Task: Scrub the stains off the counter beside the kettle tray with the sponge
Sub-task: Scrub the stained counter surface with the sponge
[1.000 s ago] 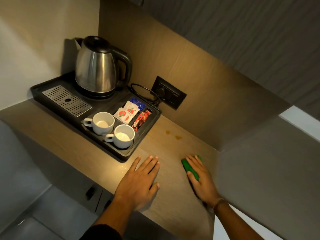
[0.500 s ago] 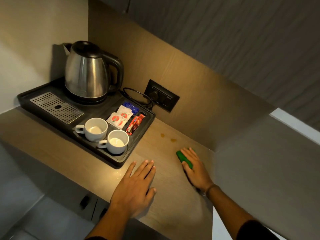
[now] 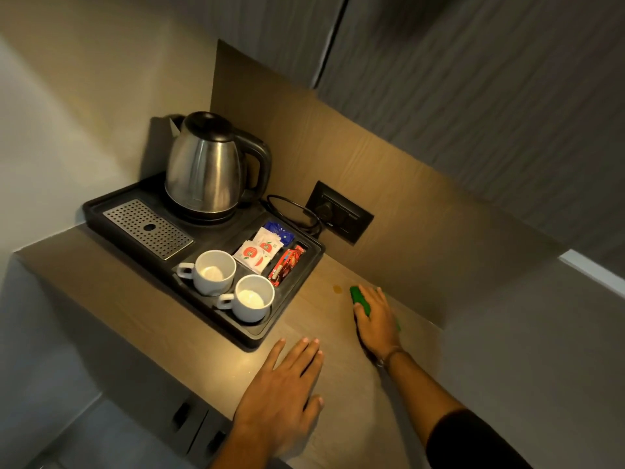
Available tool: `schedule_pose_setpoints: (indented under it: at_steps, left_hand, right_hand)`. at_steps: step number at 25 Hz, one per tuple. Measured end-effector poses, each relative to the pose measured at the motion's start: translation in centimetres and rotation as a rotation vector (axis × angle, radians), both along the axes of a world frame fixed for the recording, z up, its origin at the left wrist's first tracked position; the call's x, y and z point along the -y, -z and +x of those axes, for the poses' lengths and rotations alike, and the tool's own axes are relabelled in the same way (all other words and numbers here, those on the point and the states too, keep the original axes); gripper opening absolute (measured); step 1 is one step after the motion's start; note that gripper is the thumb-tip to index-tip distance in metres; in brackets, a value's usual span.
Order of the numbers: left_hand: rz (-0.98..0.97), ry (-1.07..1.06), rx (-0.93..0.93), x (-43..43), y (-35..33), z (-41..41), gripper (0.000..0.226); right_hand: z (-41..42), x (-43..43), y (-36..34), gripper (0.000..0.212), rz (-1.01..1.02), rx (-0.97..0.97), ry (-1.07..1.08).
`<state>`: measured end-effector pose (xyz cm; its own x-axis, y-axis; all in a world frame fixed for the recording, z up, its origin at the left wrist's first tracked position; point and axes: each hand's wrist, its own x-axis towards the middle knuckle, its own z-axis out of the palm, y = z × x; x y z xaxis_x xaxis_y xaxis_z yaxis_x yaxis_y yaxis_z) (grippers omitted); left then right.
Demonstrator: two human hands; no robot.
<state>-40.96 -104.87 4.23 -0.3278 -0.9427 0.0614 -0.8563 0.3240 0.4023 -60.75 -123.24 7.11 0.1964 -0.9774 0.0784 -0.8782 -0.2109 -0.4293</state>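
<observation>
The right hand [image 3: 375, 319] is pressing down on a bright green rectangular sponge [image 3: 359, 298], fingers wrapped over its top so that only the near-left edge and a sliver on the far side are showing. The sponge is lying flat on the light wood-grain surface [image 3: 304, 333], its long axis running diagonally — from the end nearest the back wall panel down toward the wrist — and its forward end is pointing at a small amber stain [image 3: 337, 288] just beside it. Whether the sponge is touching the stain is hard to tell.

The left hand [image 3: 282, 394] is resting palm-down and flat on the surface, fingers spread and holding nothing, well apart from the right hand and near the front corner of the black plastic kettle tray [image 3: 257, 336].

The tray is sitting to the left of the stain, carrying a stainless steel electric kettle with a black handle [image 3: 206, 170], 2 white ceramic cups [image 3: 233, 282] and a compartment of red, white and blue sachets [image 3: 267, 252].
</observation>
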Motion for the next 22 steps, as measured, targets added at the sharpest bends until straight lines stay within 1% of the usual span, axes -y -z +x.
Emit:
schedule_pose_setpoints:
  at_steps: [1, 3, 5, 6, 7, 9, 11, 12, 13, 15, 17, 18, 20, 22]
  left_hand:
    - [0.003, 0.0, -0.006, 0.1, 0.0, 0.0, 0.077]
    - [0.01, 0.003, -0.001, 0.2, -0.1, 0.0, 0.077]
    - [0.017, 0.009, 0.003, 0.3, -0.1, 0.1, 0.078]
    - [0.023, 0.013, 0.005, 0.2, -0.2, 0.1, 0.078]
    - [0.027, 0.019, 0.01, 0.2, -0.2, 0.2, 0.077]
    - [0.017, 0.02, 0.014, 0.3, -0.2, 0.2, 0.077]
    - [0.022, 0.025, 0.019, 0.3, -0.3, 0.1, 0.077]
    - [0.023, 0.022, 0.017, 0.3, -0.1, 0.1, 0.077]
    - [0.021, 0.017, 0.012, 0.3, 0.0, 0.1, 0.077]
    - [0.019, 0.006, -0.001, 0.3, 0.2, 0.1, 0.078]
    - [0.015, -0.003, -0.007, 0.3, 0.3, 0.0, 0.079]
    - [0.02, 0.0, -0.002, 0.3, 0.3, 0.0, 0.079]
    - [0.028, 0.001, -0.004, 0.4, 0.2, 0.1, 0.078]
    - [0.03, -0.002, -0.02, 0.4, 0.2, 0.2, 0.078]
  right_hand:
    - [1.9, 0.4, -0.1, 0.049, -0.002, -0.001, 0.009]
    - [3.7, -0.6, 0.8, 0.051, -0.018, -0.014, -0.117]
    - [1.7, -2.6, 1.6, 0.052, -0.021, -0.034, -0.278]
    - [0.0, -3.2, 1.6, 0.051, -0.015, -0.038, -0.3]
    - [-1.0, -3.0, 1.5, 0.05, -0.014, -0.034, -0.275]
    - [-0.4, -0.7, 0.8, 0.049, -0.012, -0.032, -0.152]
    - [2.9, 1.6, 0.1, 0.05, 0.01, -0.028, -0.025]
    - [4.7, 2.0, 0.0, 0.051, 0.013, -0.035, -0.03]
    - [6.1, 1.6, 0.1, 0.052, 0.009, -0.043, -0.084]
    - [5.7, -0.6, 1.2, 0.053, -0.002, -0.056, -0.302]
    - [1.2, -3.1, 1.9, 0.053, -0.015, -0.078, -0.466]
    - [-1.0, -3.3, 1.8, 0.051, -0.023, -0.076, -0.475]
    - [-2.6, -1.7, 1.0, 0.049, 0.006, -0.073, -0.371]
    - [-0.8, 0.0, 0.5, 0.05, 0.017, -0.067, -0.186]
